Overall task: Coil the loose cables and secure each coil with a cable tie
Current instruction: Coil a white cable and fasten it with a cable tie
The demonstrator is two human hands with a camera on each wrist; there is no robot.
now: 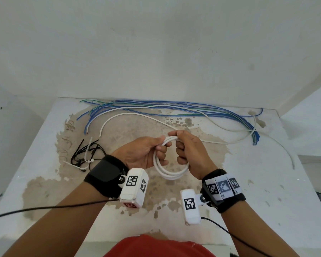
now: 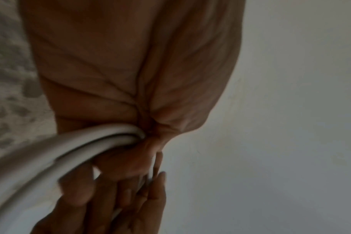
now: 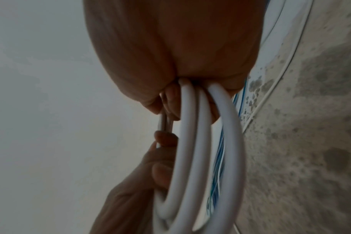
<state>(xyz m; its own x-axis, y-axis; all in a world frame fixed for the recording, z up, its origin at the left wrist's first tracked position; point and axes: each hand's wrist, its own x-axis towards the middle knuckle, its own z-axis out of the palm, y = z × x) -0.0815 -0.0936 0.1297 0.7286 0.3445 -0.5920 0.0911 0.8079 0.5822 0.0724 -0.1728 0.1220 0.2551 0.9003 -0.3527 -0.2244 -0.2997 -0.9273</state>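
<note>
A white cable coil (image 1: 170,172) of about three loops hangs between both hands above the table. My left hand (image 1: 146,153) grips the coil's upper left part, thumb on top. My right hand (image 1: 188,151) has its fingers curled round the coil's top and right side. The cable's loose tail (image 1: 213,140) runs right from my right hand across the table. In the left wrist view the white cable coil (image 2: 56,152) passes under the palm. In the right wrist view the white cable coil (image 3: 192,158) hangs from the curled fingers. A heap of black and white cable ties (image 1: 87,154) lies to the left.
A bundle of blue, green and white wires (image 1: 174,106) lies along the table's far edge by the wall. Another white cable (image 1: 122,115) curves across the middle. The white table (image 1: 267,182) has a worn brown patch. Black camera leads trail off both wrists.
</note>
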